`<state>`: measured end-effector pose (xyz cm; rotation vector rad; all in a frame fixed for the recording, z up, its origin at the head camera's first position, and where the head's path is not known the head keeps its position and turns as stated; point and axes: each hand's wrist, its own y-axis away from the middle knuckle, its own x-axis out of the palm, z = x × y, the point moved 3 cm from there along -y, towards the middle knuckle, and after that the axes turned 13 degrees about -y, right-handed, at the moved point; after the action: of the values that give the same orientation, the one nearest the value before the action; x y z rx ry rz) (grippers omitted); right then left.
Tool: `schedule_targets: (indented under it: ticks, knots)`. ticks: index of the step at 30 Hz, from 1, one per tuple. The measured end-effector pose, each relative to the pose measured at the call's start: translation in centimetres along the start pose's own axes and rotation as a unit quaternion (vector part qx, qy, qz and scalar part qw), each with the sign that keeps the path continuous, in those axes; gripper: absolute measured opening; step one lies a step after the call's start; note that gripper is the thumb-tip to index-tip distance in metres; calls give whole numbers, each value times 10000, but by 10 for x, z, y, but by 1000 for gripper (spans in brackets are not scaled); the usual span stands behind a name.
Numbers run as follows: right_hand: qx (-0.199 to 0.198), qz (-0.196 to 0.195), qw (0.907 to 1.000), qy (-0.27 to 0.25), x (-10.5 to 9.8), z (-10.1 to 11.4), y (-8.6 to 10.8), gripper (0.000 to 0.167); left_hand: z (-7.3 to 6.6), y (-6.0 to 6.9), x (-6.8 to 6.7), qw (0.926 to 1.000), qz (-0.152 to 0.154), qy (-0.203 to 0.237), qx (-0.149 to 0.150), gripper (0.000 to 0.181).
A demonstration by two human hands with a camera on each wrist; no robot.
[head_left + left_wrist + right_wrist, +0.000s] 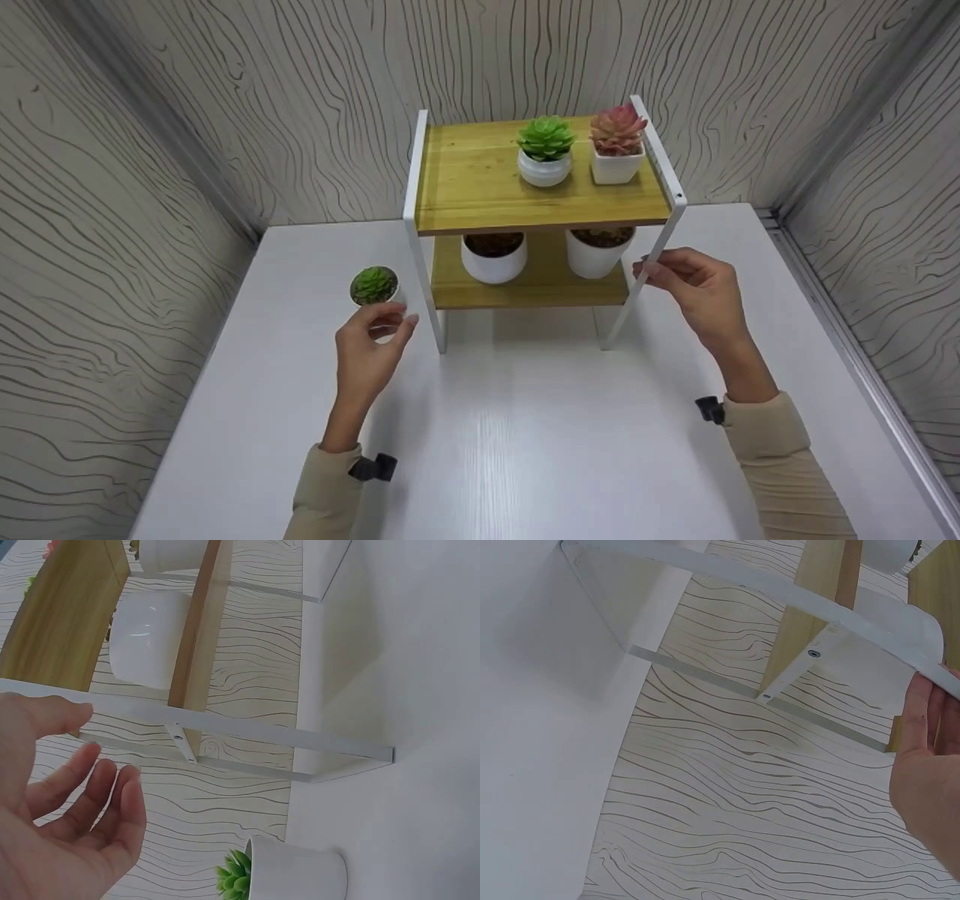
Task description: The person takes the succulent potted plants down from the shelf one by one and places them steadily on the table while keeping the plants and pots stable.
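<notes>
A two-tier shelf with wooden boards (472, 187) and a white frame stands on the white table. My right hand (709, 300) pinches its right front post; the right wrist view shows that hand (934, 772) with fingers against the white bar (780, 586). Beside the left post, my left hand (369, 356) is held with thumb and fingers loosely bent and apart, nothing between them. In the left wrist view this hand (67, 802) is close to the white frame (247, 729); whether the thumb touches it I cannot tell.
On the top board are a green succulent (545, 150) and a pink one (616, 139). Two white pots (493, 266) (594, 259) stand on the lower board, their tops partly hidden. A small potted green plant (373, 285) is left of the shelf, just behind my left hand.
</notes>
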<state>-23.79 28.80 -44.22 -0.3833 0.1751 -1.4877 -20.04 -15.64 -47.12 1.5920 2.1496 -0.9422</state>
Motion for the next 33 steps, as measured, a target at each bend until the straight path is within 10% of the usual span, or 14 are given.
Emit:
schedule_targets:
  ticks: [33]
  knots:
    - [141,-285,9995,51,2,1,1,21,-74,4,-14,9915,450,330,1173,32]
